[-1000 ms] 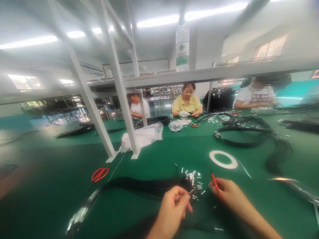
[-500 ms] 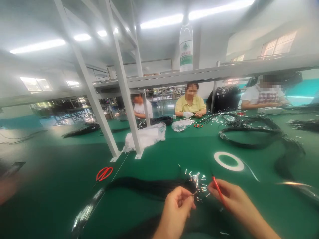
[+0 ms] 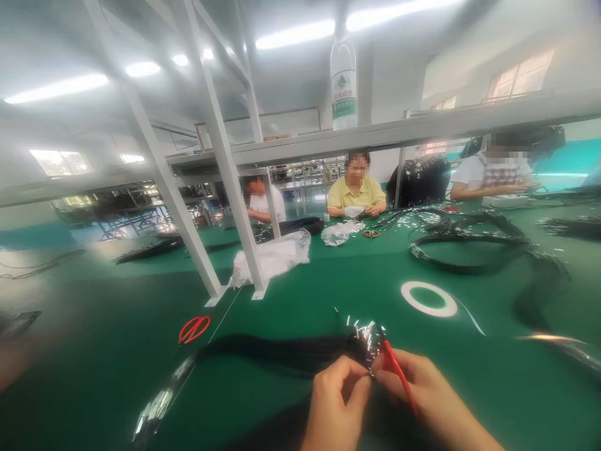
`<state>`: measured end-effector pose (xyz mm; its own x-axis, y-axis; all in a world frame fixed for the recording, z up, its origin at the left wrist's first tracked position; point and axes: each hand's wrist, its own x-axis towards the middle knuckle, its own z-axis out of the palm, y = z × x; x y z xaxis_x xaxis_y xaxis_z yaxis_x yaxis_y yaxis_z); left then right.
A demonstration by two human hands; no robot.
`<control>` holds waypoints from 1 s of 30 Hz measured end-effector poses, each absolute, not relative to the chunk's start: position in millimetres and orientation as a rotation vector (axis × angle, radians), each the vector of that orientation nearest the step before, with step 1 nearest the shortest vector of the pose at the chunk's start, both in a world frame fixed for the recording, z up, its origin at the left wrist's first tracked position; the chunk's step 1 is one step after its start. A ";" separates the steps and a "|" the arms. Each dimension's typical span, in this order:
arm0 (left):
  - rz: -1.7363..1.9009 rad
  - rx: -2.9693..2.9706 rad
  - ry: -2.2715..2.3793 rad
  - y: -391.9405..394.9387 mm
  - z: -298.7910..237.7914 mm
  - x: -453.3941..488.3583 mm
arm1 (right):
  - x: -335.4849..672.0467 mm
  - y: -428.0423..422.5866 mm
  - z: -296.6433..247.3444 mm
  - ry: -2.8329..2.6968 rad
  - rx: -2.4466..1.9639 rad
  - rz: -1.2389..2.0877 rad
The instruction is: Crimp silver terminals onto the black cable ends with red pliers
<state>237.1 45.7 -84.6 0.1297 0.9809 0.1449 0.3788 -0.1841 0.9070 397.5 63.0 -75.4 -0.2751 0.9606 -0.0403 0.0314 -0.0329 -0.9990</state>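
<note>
A bundle of black wires (image 3: 277,351) lies across the green table, its silvery terminal ends (image 3: 364,332) fanned out by my hands. My left hand (image 3: 335,391) is closed, pinching a thin wire end between thumb and forefinger. My right hand (image 3: 417,388) is closed around a slim red-handled tool (image 3: 399,369) with a dark tip pointing up and away. The tool's exact kind is not clear. My right fingertips meet the left ones at the wire end, right beside the fanned terminals.
Red-handled scissors (image 3: 194,329) lie left of the bundle, near clear plastic wrapping (image 3: 157,407). A white tape roll (image 3: 429,299) sits to the right, with coiled black cables (image 3: 464,260) behind it. White shelf posts (image 3: 239,200) rise from the table. Several people (image 3: 357,188) sit across it.
My right hand has moved left with the red-handled tool, closing the gap to my left hand. The view has shifted slightly.
</note>
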 end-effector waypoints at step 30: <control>1.304 1.133 1.015 55.7 -90.5 233.5 | 376.5 59.2 -105.6 -1.136 -0.911 1.776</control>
<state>233.5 55.7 -90.5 0.0347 0.9974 0.0628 -0.1842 -0.0554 0.9813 376.5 59.2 -105.6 -0.4018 0.9049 -0.1402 -0.2523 -0.2565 -0.9330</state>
